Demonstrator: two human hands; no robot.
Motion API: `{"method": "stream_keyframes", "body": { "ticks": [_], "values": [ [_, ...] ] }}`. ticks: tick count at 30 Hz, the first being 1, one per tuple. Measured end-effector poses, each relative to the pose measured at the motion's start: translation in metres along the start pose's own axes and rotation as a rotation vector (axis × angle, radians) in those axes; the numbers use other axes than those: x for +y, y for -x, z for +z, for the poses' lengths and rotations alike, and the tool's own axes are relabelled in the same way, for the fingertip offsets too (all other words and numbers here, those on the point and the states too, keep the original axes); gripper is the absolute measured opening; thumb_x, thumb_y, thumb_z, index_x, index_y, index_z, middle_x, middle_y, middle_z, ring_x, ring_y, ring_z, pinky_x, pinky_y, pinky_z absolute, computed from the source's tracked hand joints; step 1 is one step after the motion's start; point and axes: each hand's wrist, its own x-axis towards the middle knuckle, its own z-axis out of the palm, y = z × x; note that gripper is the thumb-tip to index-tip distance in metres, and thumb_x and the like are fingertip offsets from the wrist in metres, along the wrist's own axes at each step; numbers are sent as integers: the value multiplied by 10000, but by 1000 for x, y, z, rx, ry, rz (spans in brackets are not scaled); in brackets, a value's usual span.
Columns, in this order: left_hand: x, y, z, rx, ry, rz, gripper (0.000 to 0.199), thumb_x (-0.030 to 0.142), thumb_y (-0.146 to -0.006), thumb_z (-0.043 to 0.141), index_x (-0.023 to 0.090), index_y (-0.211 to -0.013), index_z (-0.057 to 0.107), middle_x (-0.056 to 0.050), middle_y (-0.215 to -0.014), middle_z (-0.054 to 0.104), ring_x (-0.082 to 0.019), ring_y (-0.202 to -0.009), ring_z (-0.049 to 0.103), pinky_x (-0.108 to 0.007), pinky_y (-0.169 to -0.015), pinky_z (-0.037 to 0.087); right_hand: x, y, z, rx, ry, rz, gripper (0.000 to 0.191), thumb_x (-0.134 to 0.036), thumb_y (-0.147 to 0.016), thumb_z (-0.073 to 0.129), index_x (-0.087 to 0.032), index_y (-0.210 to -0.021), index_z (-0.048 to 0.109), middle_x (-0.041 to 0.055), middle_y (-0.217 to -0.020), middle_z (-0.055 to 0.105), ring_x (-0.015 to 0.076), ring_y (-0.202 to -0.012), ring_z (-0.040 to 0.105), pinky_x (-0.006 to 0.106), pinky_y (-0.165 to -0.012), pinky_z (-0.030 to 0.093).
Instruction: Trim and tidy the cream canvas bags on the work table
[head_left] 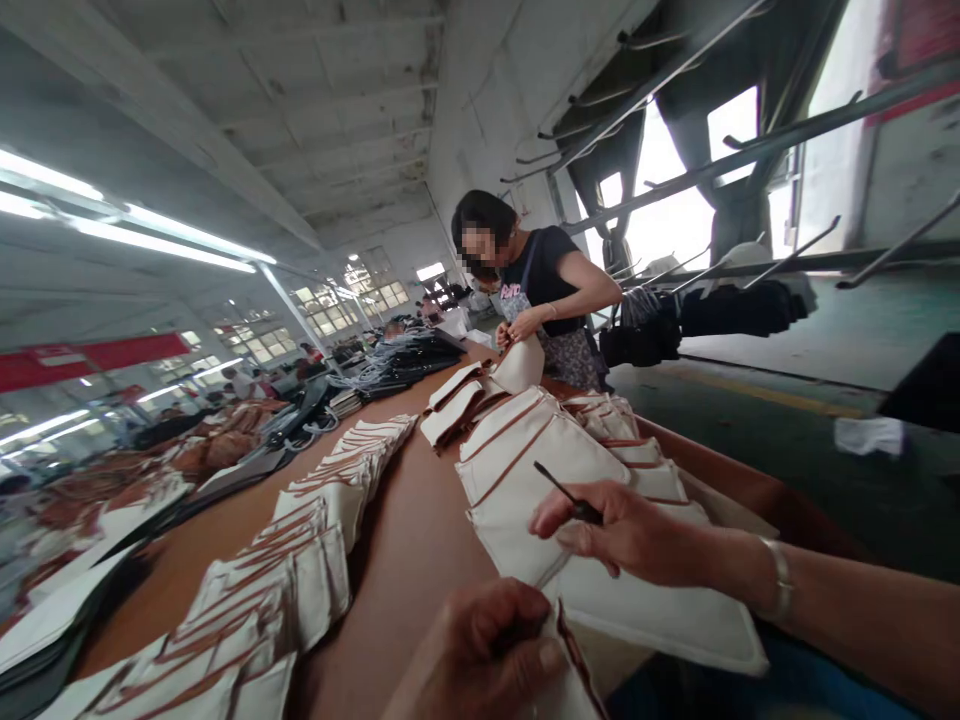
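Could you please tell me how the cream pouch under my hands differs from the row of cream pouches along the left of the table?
The cream fabric pouch with brown piping lies flat on a pile, touched by the right hand, which holds a thin dark tool; the left hand pinches its near edge. The row of cream pouches lies overlapped and untouched. Both share cream cloth, brown trim and the brown table.

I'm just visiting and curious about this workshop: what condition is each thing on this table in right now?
Right hand: closed on a thin dark tool, resting on a cream pouch.
Left hand: pinching the pouch's near edge.
Cream pouch: lying flat on the table.
Finished pouches: laid in an overlapping row.
Co-worker: standing, holding a pouch upright.
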Motion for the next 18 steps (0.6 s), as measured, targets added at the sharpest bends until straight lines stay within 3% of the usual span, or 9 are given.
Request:
{"method": "stream_keyframes", "body": {
  "ticks": [3, 5, 9, 11, 15, 18],
  "values": [
    [0, -4, 6, -56, -47, 14, 433, 571, -800, 655, 139, -796, 635, 16, -692, 477, -100, -623, 359, -240, -555, 240, -24, 34, 2, -135, -176, -34, 275, -332, -877, 616, -164, -1092, 649, 79, -1059, 664, 145, -776, 598, 228, -630, 496],
    [1, -8, 9, -106, -94, 17, 437, 576, -829, 613, 140, -821, 640, 10, -706, 469, -112, -644, 375, -246, -570, 258, -27, 47, 0, -169, -220, -20, 259, -301, -870, 624, -155, -1083, 639, 74, -1014, 677, 169, -868, 616, 272, -767, 502],
    [4, -14, 16, -144, -201, 50, 413, 549, -873, 561, 148, -826, 650, 11, -709, 476, -112, -651, 402, -229, -573, 294, -15, 63, 1, -121, -169, -13, 221, -312, -861, 642, -159, -1018, 612, 71, -986, 676, 175, -860, 620, 266, -746, 503],
    [6, -14, 21, -79, -232, 96, 389, 518, -889, 549, 156, -801, 661, 7, -732, 504, -117, -678, 429, -218, -611, 333, -11, 69, 4, -53, -66, -57, 170, -298, -877, 625, -163, -977, 598, 64, -935, 665, 157, -794, 601, 247, -692, 491],
    [7, -14, 30, 92, -283, 109, 364, 511, -877, 556, 185, -833, 711, -22, -781, 593, -162, -748, 518, -232, -711, 404, -15, 78, 6, 47, 157, -276, 62, -227, -906, 570, -176, -940, 577, 47, -874, 625, 140, -741, 564, 250, -693, 466],
    [5, -15, 35, 110, -272, 113, 373, 521, -867, 549, 199, -819, 732, -37, -784, 625, -181, -746, 541, -241, -705, 419, -22, 81, 3, 55, 201, -394, 59, -183, -914, 542, -187, -968, 563, 46, -883, 620, 142, -771, 584, 243, -719, 473]
  ]
}}
